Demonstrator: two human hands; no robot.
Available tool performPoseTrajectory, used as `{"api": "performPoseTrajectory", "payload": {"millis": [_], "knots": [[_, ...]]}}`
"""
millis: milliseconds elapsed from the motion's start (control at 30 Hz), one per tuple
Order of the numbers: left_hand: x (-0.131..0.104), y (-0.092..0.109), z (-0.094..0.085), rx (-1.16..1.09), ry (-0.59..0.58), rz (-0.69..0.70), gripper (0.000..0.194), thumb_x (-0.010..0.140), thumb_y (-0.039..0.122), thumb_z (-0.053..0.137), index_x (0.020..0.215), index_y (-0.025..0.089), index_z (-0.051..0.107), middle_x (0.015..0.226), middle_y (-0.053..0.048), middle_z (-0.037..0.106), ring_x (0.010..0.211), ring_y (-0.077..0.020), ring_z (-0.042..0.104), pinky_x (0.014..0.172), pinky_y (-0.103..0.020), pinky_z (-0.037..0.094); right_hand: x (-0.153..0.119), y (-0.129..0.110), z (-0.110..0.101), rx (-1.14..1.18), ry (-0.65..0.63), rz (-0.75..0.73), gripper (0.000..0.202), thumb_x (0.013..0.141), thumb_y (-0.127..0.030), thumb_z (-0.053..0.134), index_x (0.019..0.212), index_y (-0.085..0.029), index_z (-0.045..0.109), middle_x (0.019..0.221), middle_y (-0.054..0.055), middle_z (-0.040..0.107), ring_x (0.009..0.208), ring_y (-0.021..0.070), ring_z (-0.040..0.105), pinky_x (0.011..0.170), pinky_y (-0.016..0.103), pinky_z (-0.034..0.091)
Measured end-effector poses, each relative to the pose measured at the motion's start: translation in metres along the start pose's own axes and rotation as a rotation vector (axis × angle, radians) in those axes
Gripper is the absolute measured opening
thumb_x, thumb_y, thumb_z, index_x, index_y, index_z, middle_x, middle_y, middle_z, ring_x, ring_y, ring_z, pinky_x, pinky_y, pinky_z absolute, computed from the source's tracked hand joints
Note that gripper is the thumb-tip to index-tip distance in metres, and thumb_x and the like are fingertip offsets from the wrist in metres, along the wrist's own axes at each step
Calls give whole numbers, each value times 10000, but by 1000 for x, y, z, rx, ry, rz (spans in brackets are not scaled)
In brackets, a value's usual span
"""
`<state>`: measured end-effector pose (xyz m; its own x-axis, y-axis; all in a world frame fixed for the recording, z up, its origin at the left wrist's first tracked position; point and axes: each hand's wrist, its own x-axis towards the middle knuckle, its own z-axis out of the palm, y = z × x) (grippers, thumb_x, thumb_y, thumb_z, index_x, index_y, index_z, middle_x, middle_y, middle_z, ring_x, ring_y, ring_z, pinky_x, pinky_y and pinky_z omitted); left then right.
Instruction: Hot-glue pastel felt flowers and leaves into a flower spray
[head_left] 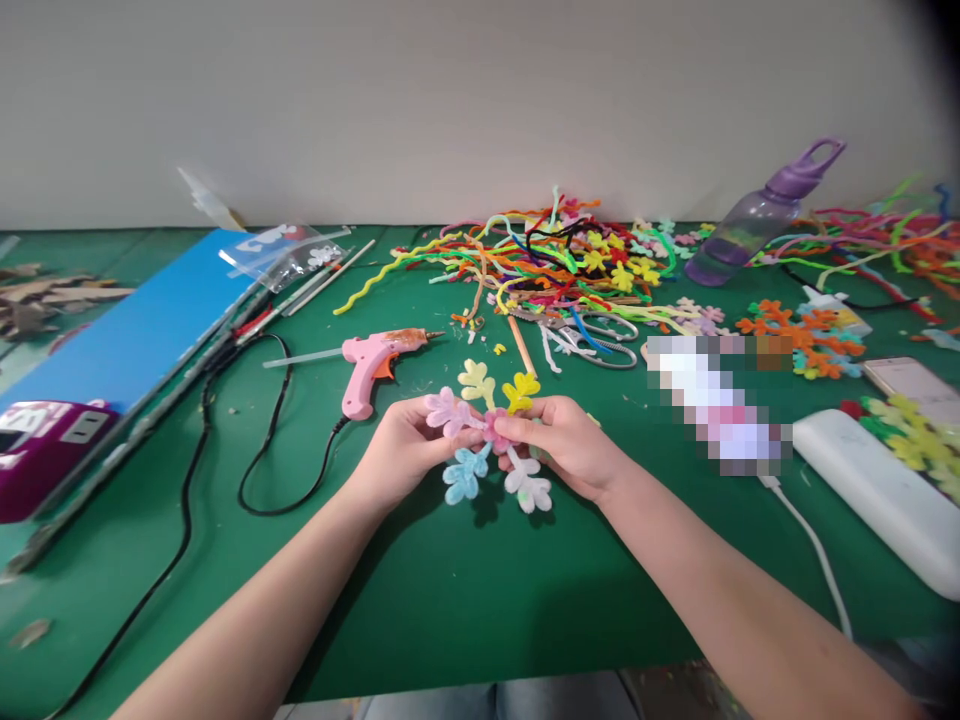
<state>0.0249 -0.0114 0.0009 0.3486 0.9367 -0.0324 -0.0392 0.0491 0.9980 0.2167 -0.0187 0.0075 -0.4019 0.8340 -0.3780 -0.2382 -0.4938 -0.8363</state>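
Between my hands, above the green table, is a pipe-cleaner snowflake [496,432] with a pink centre and fuzzy arms in cream, yellow, lilac, blue and white. My left hand [409,445] pinches it from the left, near the lilac and blue arms. My right hand [574,445] grips it from the right, its thumb lying on the pink centre. The fingers behind the snowflake are partly hidden. Beyond my left hand lies a pink glue gun [371,365] with a clear glue stick in its back and a black cord.
A tangle of coloured pipe cleaners [525,250] lies at the back, with scissors [607,335] in front. A purple bottle [757,220] stands right of it. Further right are an orange snowflake [806,335] and a white oblong object [877,500]. A blue board [142,310] lies left.
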Motion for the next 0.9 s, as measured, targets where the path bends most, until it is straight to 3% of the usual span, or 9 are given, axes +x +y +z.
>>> {"api": "performPoseTrajectory", "payload": {"millis": [200,500,700,900], "knots": [[1,2,1,66,17,57,108,703,246,755,730,161,693,708,4,674,659,-128,611,641,-229,493,-3,-2,3,62,-45,65,218,678,-345,779,708,-144,701,651,19,654,571,119,638,546,230,503],[-2,7,6,110,4,15,194,719,332,732,734,152,662,698,-9,648,650,-146,587,624,-247,477,-3,0,4,89,-41,99,231,662,-356,787,695,-146,696,653,29,656,564,117,613,542,241,500],[-2,2,9,-14,2,-5,161,733,284,730,779,155,646,741,4,641,665,-124,569,631,-224,460,-1,3,8,122,-9,27,257,675,-383,772,690,-139,695,610,21,642,552,97,598,514,211,472],[-2,-1,8,-99,21,-48,166,724,284,742,786,159,652,732,4,656,672,-133,604,647,-235,478,-1,6,14,102,56,-67,232,637,-342,792,720,-144,705,603,16,652,579,125,627,578,255,502]]}}
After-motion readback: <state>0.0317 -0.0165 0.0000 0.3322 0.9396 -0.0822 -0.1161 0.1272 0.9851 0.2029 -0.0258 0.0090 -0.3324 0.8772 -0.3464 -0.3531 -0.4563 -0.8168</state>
